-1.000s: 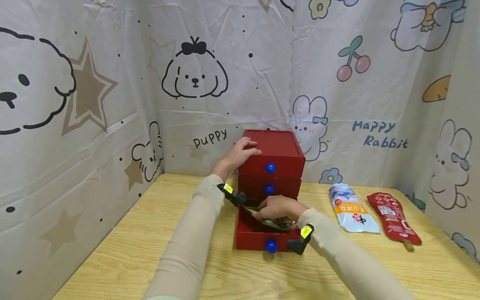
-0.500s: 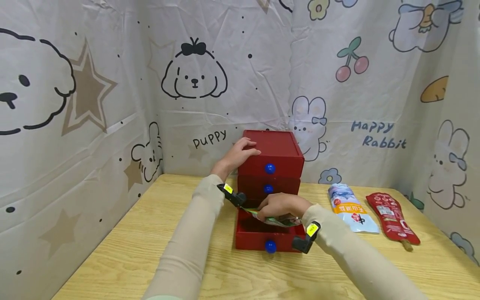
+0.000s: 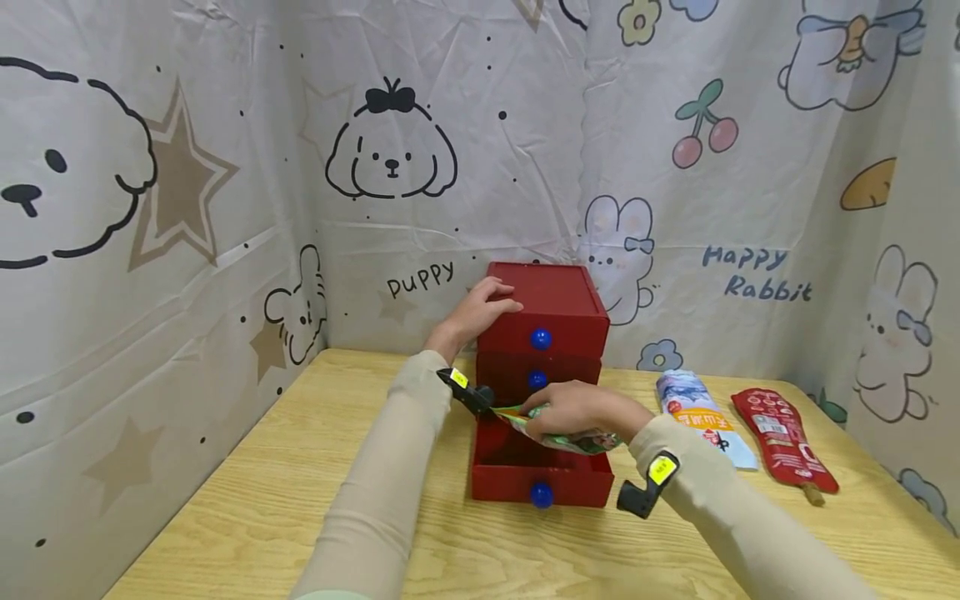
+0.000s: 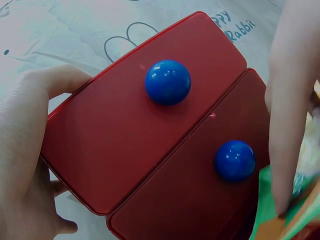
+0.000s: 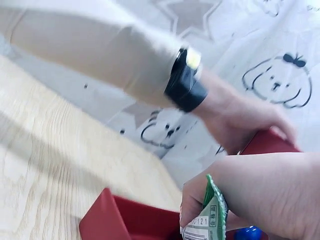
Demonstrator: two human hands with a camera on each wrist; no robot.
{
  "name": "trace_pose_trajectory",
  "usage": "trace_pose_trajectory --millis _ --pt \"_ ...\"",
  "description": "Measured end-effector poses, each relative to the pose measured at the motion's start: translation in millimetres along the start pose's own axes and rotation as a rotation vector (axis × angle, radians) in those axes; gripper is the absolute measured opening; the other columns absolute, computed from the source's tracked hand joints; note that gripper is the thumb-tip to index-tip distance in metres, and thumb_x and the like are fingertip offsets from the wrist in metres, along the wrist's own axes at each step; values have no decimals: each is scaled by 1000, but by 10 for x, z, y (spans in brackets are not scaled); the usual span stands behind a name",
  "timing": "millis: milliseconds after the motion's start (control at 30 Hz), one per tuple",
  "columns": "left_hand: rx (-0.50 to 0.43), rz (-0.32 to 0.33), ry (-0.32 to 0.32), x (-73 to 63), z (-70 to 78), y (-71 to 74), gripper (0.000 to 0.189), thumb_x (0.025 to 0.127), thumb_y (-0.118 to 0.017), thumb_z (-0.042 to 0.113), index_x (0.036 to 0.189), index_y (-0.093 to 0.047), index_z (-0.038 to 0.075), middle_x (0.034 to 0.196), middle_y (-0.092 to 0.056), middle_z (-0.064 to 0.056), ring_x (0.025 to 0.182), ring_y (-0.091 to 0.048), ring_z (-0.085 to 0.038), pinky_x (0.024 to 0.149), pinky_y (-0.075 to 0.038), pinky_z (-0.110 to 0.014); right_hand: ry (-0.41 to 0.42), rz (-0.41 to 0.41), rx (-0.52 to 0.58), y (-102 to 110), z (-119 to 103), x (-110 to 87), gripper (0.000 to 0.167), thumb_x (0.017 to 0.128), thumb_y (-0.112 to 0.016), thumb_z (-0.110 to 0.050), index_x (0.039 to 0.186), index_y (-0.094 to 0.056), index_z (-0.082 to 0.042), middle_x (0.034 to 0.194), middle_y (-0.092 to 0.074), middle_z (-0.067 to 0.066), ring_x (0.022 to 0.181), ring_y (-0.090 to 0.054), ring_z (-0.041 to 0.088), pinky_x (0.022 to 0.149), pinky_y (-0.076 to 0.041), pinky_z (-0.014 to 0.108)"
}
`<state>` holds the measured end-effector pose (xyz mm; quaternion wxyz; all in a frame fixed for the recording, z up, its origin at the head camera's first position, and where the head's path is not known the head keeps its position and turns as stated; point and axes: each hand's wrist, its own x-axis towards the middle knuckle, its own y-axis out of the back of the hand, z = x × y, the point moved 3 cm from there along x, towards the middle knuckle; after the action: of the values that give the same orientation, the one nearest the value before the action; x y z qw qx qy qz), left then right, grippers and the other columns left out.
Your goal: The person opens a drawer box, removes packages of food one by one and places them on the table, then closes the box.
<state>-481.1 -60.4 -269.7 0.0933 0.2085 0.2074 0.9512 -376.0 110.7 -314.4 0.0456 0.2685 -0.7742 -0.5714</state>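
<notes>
A red drawer cabinet (image 3: pixel 543 292) with blue knobs stands against the back cloth, its bottom drawer (image 3: pixel 510 483) pulled out. At the cabinet's upper left corner, my left hand (image 3: pixel 480 312) grips it, thumb and fingers bent round the edges. My right hand (image 3: pixel 581 410) pinches a crinkled green packet (image 3: pixel 577 442) just above the open drawer. Printed digits and a barcode show on the packet (image 5: pixel 207 220) in the right wrist view. An orange and green end of the packet (image 4: pixel 267 222) appears in the left wrist view, partly behind a finger.
To the right on the wooden table (image 3: pixel 337 433) lie a blue, white and orange pouch (image 3: pixel 701 417) and a red pouch (image 3: pixel 783 437) with a brownish end. Patterned cloth (image 3: pixel 450 167) closes off the back and sides.
My right hand has lifted the green packet up and to the right, out of the bottom drawer. My left hand has stayed at the cabinet's corner.
</notes>
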Motion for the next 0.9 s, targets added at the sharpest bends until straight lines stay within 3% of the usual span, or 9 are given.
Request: trace_pose_trajectory --millis 333,800,900 --pt "-4 7 -5 11 -4 2 48 98 -65 23 139 -60 -1 151 -44 -14 141 -37 -29 116 -30 -44 62 31 -25 145 96 -314 53 84 -64 -32 137 -69 -25 129 -62 3 100 -55 21 82 -49 43" --pt "2 11 -32 34 -15 -11 47 98 -65 20 138 -60 -4 150 -45 -16 141 -37 -30 117 -29 -42 41 85 5 295 250 -637 58 84 -65 -30 141 -65 -23 140 -55 10 95 -55 24 66 -48 39" --pt "0 8 -30 37 -19 -13 47 98 -65 20 138 -60 -4 147 -47 -15 139 -38 -29 116 -30 -42 38 99 -8 318 300 -666 57 84 -65 -30 141 -65 -23 142 -55 10 101 -56 25 75 -51 43"
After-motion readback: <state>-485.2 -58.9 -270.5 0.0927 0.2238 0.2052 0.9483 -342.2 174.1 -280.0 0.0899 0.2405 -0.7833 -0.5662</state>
